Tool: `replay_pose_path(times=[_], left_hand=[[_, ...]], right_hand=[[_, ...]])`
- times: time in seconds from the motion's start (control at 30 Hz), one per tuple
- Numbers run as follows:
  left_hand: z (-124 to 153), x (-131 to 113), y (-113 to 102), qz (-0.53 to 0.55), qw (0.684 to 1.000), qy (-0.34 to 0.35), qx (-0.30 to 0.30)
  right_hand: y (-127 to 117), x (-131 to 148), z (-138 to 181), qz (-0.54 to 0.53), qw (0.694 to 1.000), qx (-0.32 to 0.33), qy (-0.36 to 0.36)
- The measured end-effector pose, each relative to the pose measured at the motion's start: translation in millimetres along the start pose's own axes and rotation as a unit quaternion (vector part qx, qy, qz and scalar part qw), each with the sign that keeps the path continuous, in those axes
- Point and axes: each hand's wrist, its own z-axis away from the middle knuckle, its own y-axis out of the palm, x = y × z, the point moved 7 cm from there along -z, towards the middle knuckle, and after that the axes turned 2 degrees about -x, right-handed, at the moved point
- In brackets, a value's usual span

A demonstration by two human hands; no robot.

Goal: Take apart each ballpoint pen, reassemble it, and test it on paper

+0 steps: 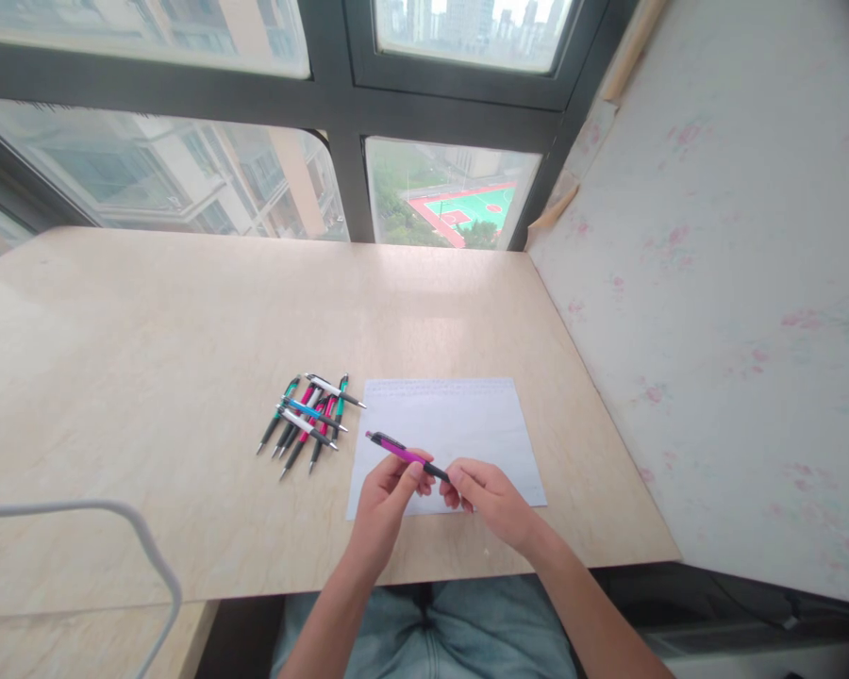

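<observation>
A purple ballpoint pen [408,455] with a black grip is held between my two hands above a white sheet of paper [459,415]. My left hand [391,490] pinches the pen's barrel near its middle. The fingers of my right hand [487,495] close around its tip end, which they hide. The clicker end points up and to the left. A few lines of faint writing run along the top of the sheet. Left of the paper lies a loose pile of pens [307,424] in white, blue, green and pink, each with a black grip.
The pale marble-patterned tabletop [184,349] reaches back to the dark window frame [424,108]. A flowered wall [714,311] closes off the right side. A grey-white cable [138,528] curves across the lower left. The table's front edge lies just above my lap.
</observation>
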Motion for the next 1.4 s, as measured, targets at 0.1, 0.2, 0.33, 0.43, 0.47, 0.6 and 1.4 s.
replay_pose_path(times=[0.1, 0.2, 0.33, 0.43, 0.47, 0.6, 1.4], left_hand=[[0, -7, -1, -0.026, 1.000, 0.012, 0.000], [1, -8, 3, -0.007, 0.999, 0.002, 0.034], [6, -2, 12, 0.103, 0.988, -0.054, 0.100], [10, -2, 19, 0.164, 0.972, -0.080, 0.145], [11, -3, 20, 0.176, 0.969, -0.083, 0.153], [11, -10, 23, 0.192, 0.963, -0.077, 0.173], [5, -22, 32, 0.083, 0.979, -0.032, 0.184]], right_hand=[[3, 11, 3, 0.045, 0.997, 0.066, -0.015], [8, 14, 6, 0.064, 0.990, 0.122, -0.004], [13, 14, 10, 0.023, 0.983, 0.179, 0.032], [22, 16, 17, -0.053, 0.968, 0.239, 0.061], [25, 16, 19, -0.075, 0.962, 0.252, 0.070], [35, 11, 23, -0.149, 0.947, 0.273, 0.078], [11, 36, 38, 0.132, 0.981, -0.012, -0.143]])
